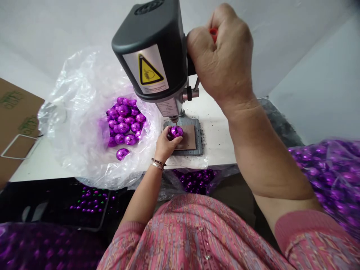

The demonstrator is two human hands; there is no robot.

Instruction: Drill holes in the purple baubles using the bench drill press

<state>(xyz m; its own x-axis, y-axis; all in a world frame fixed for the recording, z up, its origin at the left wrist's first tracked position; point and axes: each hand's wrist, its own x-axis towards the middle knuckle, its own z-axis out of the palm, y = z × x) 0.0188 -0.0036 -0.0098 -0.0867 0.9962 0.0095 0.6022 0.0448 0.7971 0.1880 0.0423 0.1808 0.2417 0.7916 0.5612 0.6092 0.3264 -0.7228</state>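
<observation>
My left hand (166,144) has its thumb and fingers closed around a shiny purple faceted ball (176,131). The ball is on a brown board (189,139), which lies on the grey base (199,148) of a small drill press (152,52). Right above the ball is the drill bit (176,123); whether its tip is in the ball I cannot tell. High at the right of the machine, my right hand (225,56) is wrapped round the feed lever, whose red knob (213,34) shows between the fingers.
To the left, an opened clear plastic bag (81,150) holds many purple balls (123,127). Dark shavings (204,140) surround the base. A cardboard box (17,112) stands at far left. Bagged purple balls (332,180) are at right, with more (195,180) below the table's front edge.
</observation>
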